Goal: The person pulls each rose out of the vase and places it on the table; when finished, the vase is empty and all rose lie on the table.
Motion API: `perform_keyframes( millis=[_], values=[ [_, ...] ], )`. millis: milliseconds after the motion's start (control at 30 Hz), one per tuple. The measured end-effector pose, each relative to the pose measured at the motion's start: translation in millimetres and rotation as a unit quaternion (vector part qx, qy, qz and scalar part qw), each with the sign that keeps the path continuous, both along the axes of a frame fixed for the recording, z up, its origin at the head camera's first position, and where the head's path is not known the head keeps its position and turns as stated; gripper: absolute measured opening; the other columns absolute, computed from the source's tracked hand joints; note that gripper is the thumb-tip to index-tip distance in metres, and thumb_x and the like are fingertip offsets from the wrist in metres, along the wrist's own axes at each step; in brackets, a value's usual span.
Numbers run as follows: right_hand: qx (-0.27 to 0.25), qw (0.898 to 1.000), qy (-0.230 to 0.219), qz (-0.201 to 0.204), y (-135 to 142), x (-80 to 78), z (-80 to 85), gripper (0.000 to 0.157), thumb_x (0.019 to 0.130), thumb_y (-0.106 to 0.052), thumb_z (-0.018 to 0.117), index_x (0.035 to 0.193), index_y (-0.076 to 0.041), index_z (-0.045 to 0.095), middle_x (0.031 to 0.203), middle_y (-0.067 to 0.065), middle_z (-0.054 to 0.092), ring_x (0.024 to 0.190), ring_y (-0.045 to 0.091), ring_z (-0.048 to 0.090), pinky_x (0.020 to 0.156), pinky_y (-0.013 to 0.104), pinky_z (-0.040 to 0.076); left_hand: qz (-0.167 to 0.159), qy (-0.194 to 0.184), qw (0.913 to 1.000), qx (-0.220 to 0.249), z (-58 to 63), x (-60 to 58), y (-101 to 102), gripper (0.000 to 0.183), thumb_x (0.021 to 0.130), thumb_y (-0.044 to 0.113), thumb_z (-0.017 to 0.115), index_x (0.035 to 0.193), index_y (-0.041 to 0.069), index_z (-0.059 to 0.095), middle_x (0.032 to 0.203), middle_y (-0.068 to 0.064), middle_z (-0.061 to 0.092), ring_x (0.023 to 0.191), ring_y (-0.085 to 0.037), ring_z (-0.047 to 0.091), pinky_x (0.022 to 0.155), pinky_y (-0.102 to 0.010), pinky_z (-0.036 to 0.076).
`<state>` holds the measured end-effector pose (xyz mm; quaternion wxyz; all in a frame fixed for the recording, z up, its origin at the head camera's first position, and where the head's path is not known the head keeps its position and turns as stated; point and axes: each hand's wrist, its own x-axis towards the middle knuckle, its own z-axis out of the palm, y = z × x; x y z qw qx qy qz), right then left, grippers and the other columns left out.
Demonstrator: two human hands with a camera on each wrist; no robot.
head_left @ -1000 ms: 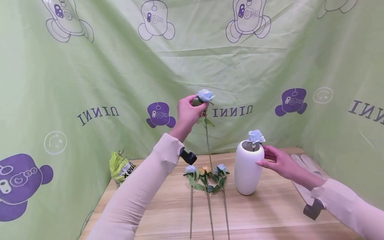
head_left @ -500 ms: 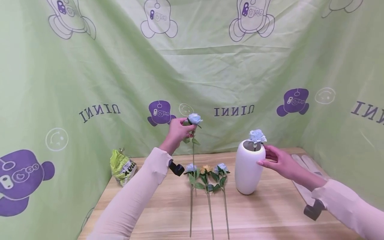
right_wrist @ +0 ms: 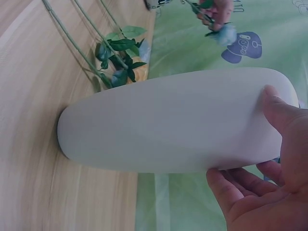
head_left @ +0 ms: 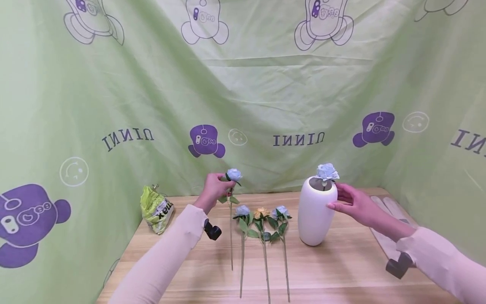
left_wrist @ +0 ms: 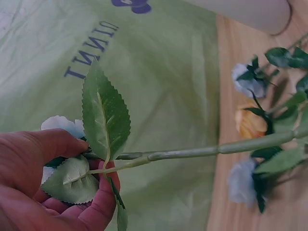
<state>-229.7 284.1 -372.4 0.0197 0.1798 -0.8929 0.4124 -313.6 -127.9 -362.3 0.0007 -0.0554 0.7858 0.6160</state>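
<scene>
My left hand (head_left: 214, 190) pinches a light blue artificial rose (head_left: 234, 175) just below its bloom. Its green stem (left_wrist: 192, 152) hangs straight down in the head view, left of three roses on the table. Those are a blue rose (head_left: 242, 211), an orange rose (head_left: 262, 213) and another blue rose (head_left: 281, 212), lying side by side with blooms toward the back. On the right, a white vase (head_left: 315, 215) stands on the table, one blue rose (head_left: 327, 171) in its mouth. My right hand (head_left: 358, 207) holds the vase near its rim, thumb (right_wrist: 274, 103) on one side, fingers on another.
A crumpled yellow-green bag (head_left: 156, 211) sits at the table's back left. A pale, glove-like cloth item (head_left: 389, 209) lies at the right edge, behind my right forearm. A green printed curtain (head_left: 250, 97) encloses the wooden table (head_left: 197, 278) at the back and sides.
My left hand has come down and to the left with the blue rose, from high above the lying roses to low beside them. My right hand stays on the vase.
</scene>
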Motion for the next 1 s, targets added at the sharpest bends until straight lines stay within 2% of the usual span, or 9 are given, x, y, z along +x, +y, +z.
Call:
perform_keyframes(
  millis=[233,300,500,633,767,1000],
  values=[
    [-0.002,1.000,-0.004,-0.004,1,0.3,0.1,0.072,0.095,-0.021,0.070,0.147,0.012,0.033,0.138,0.037,0.053,0.126,0.051,0.055,0.095,0.047,0.058,0.018,-0.027,0.9994,-0.013,-29.4,-1.9,-11,0.041,0.084,-0.001,0.073,0.123,-0.007,0.064,0.108,-0.022,0.067,0.057,-0.015,0.067,0.056,-0.026,0.061],
    [-0.002,1.000,-0.005,-0.004,1,0.0,-0.4,0.072,0.095,-0.020,0.070,0.148,0.012,0.033,0.138,0.036,0.054,0.126,0.051,0.055,0.095,0.046,0.058,0.022,-0.037,0.9988,-0.024,-37.8,-2.0,-14,0.039,0.084,0.000,0.073,0.122,-0.007,0.064,0.110,-0.023,0.067,0.057,-0.017,0.067,0.055,-0.026,0.060],
    [-0.002,1.000,-0.008,-0.002,0,-0.9,-1.7,0.072,0.095,-0.021,0.070,0.147,0.011,0.034,0.138,0.036,0.054,0.126,0.051,0.056,0.094,0.045,0.059,0.024,-0.072,0.9947,-0.070,-63.9,0.7,-22,0.024,0.082,-0.002,0.073,0.105,-0.008,0.068,0.095,-0.020,0.070,0.048,-0.015,0.061,0.050,-0.027,0.059],
    [-0.003,1.000,-0.008,-0.002,0,-0.1,-1.0,0.072,0.094,-0.020,0.070,0.147,0.012,0.033,0.137,0.036,0.054,0.126,0.051,0.056,0.093,0.045,0.059,0.024,-0.075,0.9923,-0.095,-77.0,0.0,-22,0.016,0.080,-0.003,0.075,0.094,-0.006,0.067,0.083,-0.016,0.069,0.044,-0.014,0.058,0.047,-0.028,0.057],
    [-0.004,1.000,-0.005,-0.003,-1,0.7,-0.2,0.072,0.094,-0.019,0.070,0.147,0.012,0.033,0.137,0.036,0.055,0.125,0.051,0.056,0.093,0.043,0.060,0.029,-0.076,0.9908,-0.108,-87.3,-0.8,-22,0.010,0.080,-0.001,0.076,0.083,-0.003,0.067,0.074,-0.013,0.069,0.042,-0.013,0.057,0.045,-0.027,0.056],
    [-0.003,1.000,-0.011,-0.004,-1,0.7,-0.8,0.074,0.094,-0.023,0.071,0.148,0.012,0.033,0.138,0.036,0.054,0.126,0.052,0.055,0.093,0.044,0.059,0.044,-0.061,0.9888,-0.129,-99.7,-0.4,-23,0.007,0.079,-0.002,0.076,0.081,-0.005,0.069,0.070,-0.015,0.070,0.041,-0.013,0.057,0.041,-0.024,0.050]
  ],
)
